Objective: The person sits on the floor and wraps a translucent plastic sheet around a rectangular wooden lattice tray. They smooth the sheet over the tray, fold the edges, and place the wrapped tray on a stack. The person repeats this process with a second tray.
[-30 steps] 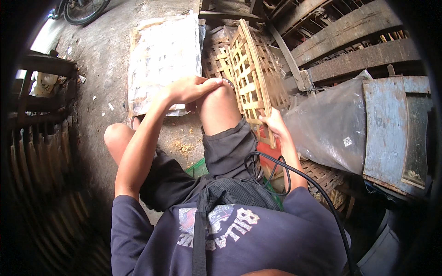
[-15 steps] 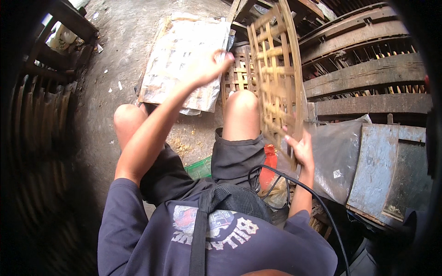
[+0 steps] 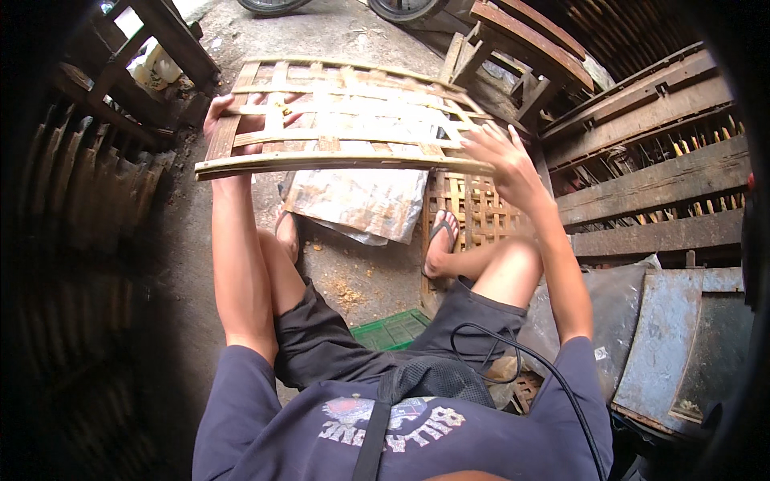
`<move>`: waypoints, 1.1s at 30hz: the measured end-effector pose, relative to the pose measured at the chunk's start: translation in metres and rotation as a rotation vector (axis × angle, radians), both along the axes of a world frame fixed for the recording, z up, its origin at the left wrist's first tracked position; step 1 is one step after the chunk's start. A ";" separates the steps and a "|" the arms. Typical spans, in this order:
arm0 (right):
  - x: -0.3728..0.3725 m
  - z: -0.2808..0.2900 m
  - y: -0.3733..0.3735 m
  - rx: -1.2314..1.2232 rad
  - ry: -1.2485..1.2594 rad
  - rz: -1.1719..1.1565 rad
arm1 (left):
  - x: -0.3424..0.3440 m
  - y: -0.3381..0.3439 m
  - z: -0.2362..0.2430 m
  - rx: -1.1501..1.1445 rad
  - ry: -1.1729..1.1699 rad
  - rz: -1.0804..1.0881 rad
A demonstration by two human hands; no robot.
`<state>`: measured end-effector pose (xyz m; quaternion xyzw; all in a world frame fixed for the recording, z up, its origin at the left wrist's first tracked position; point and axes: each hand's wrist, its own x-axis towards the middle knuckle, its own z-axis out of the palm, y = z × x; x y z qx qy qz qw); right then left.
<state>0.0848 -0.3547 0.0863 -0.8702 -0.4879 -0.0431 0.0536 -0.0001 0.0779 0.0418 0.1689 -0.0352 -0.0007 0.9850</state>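
Observation:
A woven bamboo rack (image 3: 329, 144) is held up in front of me, its long near rail running left to right. My left hand (image 3: 216, 120) grips its left end, with fingers reaching through the gaps between slats. At the right end, my right hand (image 3: 507, 164) has its fingers stretched out and apart against the corner; whether it bears any weight I cannot tell. Below lies a flat stack covered in whitish plastic sheet (image 3: 357, 196), partly hidden by the rack. Another woven bamboo rack (image 3: 481, 208) lies on the floor beside it, under my right foot.
A green plastic crate (image 3: 393, 330) sits between my legs, near yellowish crumbs (image 3: 345, 293). Slatted wooden boards (image 3: 650, 180) and a worn blue panel (image 3: 658, 345) stand at right. A wooden bench (image 3: 533, 48) and a wheel (image 3: 409, 6) are at the back. A black cable (image 3: 553, 373) crosses my lap.
The bamboo rack has swung from upright at my right to across my front. My left hand has taken hold of its left end. The right hand has moved forward, its fingers now spread.

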 end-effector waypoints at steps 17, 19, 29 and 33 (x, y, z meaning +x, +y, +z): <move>0.041 -0.065 0.058 0.302 0.443 -0.486 | -0.007 -0.008 0.002 0.148 -0.029 0.496; 0.038 -0.060 0.061 0.292 0.476 -0.498 | -0.003 0.002 -0.007 0.106 -0.028 0.526; 0.036 -0.053 0.044 0.370 0.534 -0.499 | -0.002 -0.031 0.002 0.228 0.059 0.568; 0.036 -0.054 0.031 0.386 0.557 -0.524 | 0.007 -0.052 0.001 0.270 0.136 0.579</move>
